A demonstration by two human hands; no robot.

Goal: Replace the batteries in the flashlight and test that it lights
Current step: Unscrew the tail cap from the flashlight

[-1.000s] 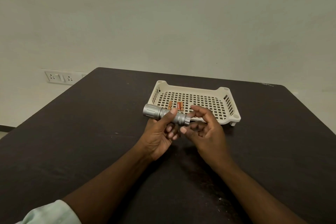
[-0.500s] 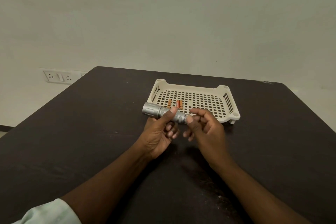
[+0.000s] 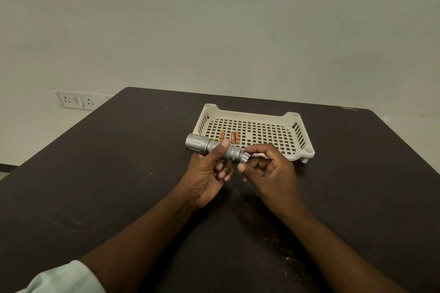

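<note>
A pale sleeve (image 3: 64, 278) covers the left forearm at the near edge of a dark table (image 3: 119, 197). The left hand (image 3: 207, 173) grips a silver flashlight (image 3: 215, 148) above the table: the thumb lies across the top of the knurled barrel and the fingers (image 3: 222, 170) curl round it from beneath. The flashlight is held nearly level, its wide head projecting to the left of the left thumb and its tail cap (image 3: 245, 157) to the right of it. The right hand (image 3: 273, 169) pinches the tail cap, forefinger above and thumb below; its other fingers are loosely curled behind. Just beyond both sets of fingers stands a cream slotted tray (image 3: 297, 135) on short feet. Three orange batteries (image 3: 234, 137) lie in its left part, one apart to the left and two side by side; their printing is too small to read. On the wall beyond the table's left edge is a white socket plate (image 3: 76, 100).
</note>
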